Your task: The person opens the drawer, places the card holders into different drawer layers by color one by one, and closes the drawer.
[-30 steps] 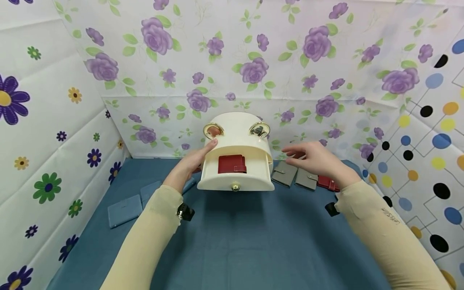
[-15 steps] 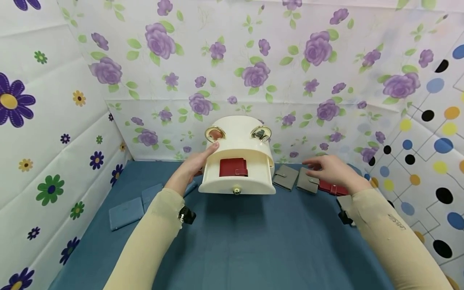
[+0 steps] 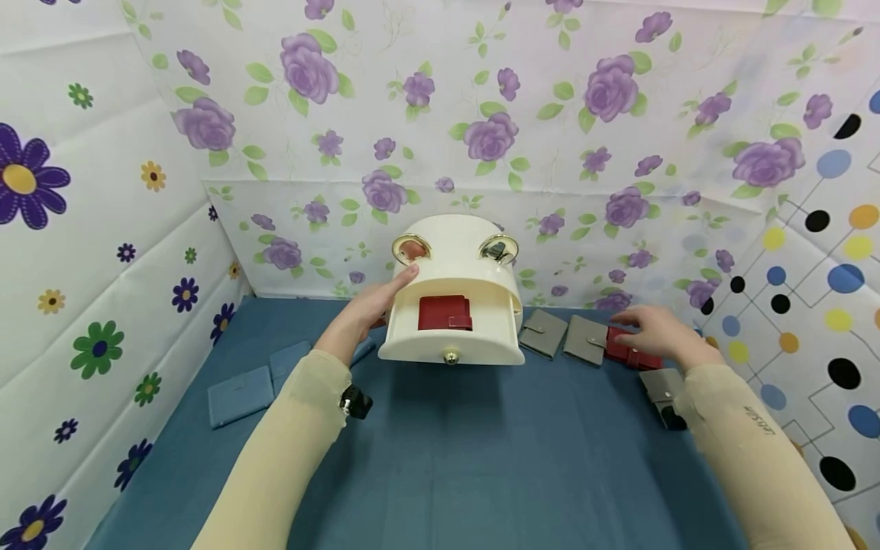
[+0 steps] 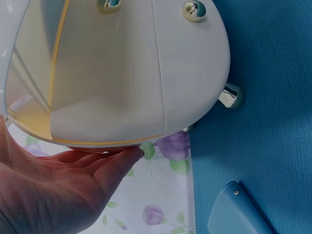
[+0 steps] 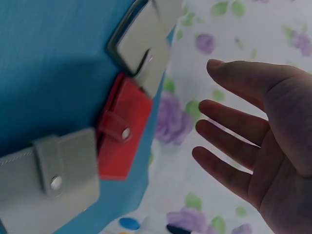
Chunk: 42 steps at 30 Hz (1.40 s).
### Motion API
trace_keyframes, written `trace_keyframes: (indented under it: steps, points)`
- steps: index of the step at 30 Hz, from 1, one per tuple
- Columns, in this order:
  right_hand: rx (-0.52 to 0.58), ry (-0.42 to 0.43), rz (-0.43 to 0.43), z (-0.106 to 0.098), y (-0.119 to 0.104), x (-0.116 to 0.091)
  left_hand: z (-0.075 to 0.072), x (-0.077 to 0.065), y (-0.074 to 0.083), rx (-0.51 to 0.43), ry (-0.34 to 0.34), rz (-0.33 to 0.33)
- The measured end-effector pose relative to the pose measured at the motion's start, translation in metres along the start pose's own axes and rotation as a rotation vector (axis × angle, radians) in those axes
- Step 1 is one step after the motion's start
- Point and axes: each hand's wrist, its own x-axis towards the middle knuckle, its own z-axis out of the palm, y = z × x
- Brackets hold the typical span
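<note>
A cream-white rounded box [image 3: 454,244] with gold ring handles stands against the back wall. Its drawer [image 3: 495,321] is pulled out, with a red wallet [image 3: 440,313] lying inside. My left hand [image 3: 360,312] rests against the box's left side, thumb near the top edge; in the left wrist view its fingers [image 4: 112,165] lie fairly straight along that side. Above another red wallet [image 3: 622,347] on the right, my right hand [image 3: 653,334] hovers, partly covering it. The right wrist view shows this red wallet [image 5: 126,131] apart from the spread fingers, which hold nothing.
Two grey wallets [image 3: 586,340] lie between the box and the right-hand red one. A further grey wallet [image 3: 661,386] sits near the right sleeve. Blue wallets [image 3: 241,396] lie on the left. Patterned cloth walls surround the blue tabletop [image 3: 474,458].
My right hand has moved right and down, from beside the box to over the red wallet. The left hand stays at the box. The view has shifted slightly.
</note>
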Motion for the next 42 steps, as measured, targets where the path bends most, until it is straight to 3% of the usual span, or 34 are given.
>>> trace_keyframes:
  steps: [13, 32, 42]
  points:
    - [0.001, -0.001, 0.117, 0.021, 0.040, -0.004, 0.001, 0.000, 0.000, -0.006, -0.009, -0.009]
    - [-0.017, 0.023, 0.175, 0.041, 0.052, 0.000, 0.000, 0.002, -0.001, -0.022, 0.007, -0.013]
    - [-0.018, -0.013, 0.196, 0.049, 0.058, 0.005, 0.002, 0.003, -0.001, -0.031, 0.021, -0.012]
